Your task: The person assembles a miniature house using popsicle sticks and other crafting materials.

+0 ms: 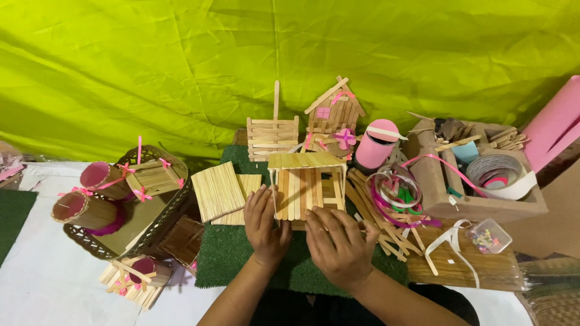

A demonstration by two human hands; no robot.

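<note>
At the centre of the frame, on a green turf mat, stands a small stick house built from craft sticks. The left hand presses against its lower left wall, fingers together and curled. The right hand lies at its lower front, fingers bent; whether they pinch anything I cannot tell. Just left lies a flat stick panel; right of centre, loose sticks and a cardboard box.

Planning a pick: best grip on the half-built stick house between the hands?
Probably grip the stick house by its two upright side walls, coming from above and in front. The flat roof panel on top looks loose-ish and the front is open slats. The left hand and right hand already meet its base there.
</note>
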